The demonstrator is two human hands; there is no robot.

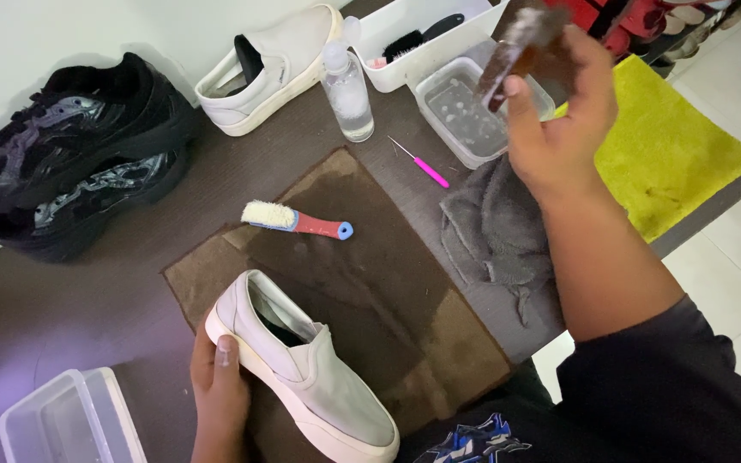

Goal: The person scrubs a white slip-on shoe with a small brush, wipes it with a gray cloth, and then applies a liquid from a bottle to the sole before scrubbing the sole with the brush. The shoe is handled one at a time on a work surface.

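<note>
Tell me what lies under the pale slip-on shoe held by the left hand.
A damp brown cloth lies under the pale slip-on shoe, over the dark table. The sole's underside is hidden.

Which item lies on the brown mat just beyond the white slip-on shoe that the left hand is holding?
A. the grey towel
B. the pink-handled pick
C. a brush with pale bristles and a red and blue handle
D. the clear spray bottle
C: the brush with pale bristles and a red and blue handle lies on the brown mat, past the white slip-on shoe steadied by the left hand.
</note>
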